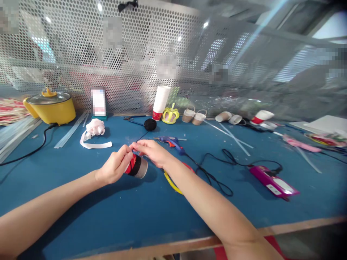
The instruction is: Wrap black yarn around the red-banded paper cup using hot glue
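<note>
My left hand is closed around a red paper cup, which lies tilted on its side just above the table. A black band of yarn goes round the cup's middle, and its white end points right. Above the cup, my right hand is pinched on the black yarn strand, its fingertips close to the left ones. That strand runs back to a black yarn ball on the table. Behind my right forearm, a yellow ring-shaped item is partly hidden.
A blue glue gun lies right of my hands, its cable running to a purple power strip. Farther back stand stacked paper cups, a yellow crown-like piece, and a yellow electric pot. White ribbon lies left. A perforated metal screen rises behind.
</note>
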`<state>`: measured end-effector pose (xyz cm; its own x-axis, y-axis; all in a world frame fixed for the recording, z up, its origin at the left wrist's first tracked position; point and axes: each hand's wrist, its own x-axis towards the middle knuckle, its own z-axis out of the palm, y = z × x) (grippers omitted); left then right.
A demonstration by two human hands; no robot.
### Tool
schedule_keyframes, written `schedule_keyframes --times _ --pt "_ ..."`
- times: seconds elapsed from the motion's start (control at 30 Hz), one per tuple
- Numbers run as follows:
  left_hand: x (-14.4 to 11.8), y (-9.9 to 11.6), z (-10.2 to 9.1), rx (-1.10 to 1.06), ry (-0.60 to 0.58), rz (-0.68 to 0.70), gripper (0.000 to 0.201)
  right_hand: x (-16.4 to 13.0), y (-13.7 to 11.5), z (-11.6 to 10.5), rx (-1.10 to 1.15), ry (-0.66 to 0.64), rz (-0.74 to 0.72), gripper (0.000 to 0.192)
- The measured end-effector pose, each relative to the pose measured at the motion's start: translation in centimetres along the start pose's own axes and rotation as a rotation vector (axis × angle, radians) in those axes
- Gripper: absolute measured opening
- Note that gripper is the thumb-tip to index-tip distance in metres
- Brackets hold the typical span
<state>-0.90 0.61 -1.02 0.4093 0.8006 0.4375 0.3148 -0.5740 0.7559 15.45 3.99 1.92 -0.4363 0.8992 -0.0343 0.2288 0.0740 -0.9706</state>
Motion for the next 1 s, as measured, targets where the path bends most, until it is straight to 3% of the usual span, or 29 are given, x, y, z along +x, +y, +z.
schedule_keyframes --times 0.1,0.37,0.73,1.0 --pt "0.1 0.1 0.1 -0.013 0.017 -0.016 0.018 -0.2 0.2 0.3 0.097 0.107 -0.063 0.031" --pt "0.5 0.5 0.4 -0.098 0.076 -0.201 0.012 -1.1 -0.5 -1.1 -0.044 0.265 -0.166 0.025" --pt "-0.1 1.4 0.2 -0.060 0.009 -0.050 0.011 -1.1 0.0 -0.8 -0.181 0.269 -0.170 0.028" --pt "-0.5 0.9 0.2 -0.085 -0.027 -0.003 0.012 -1.1 0.1 -0.4 -0.155 0.221 -0.154 0.031"
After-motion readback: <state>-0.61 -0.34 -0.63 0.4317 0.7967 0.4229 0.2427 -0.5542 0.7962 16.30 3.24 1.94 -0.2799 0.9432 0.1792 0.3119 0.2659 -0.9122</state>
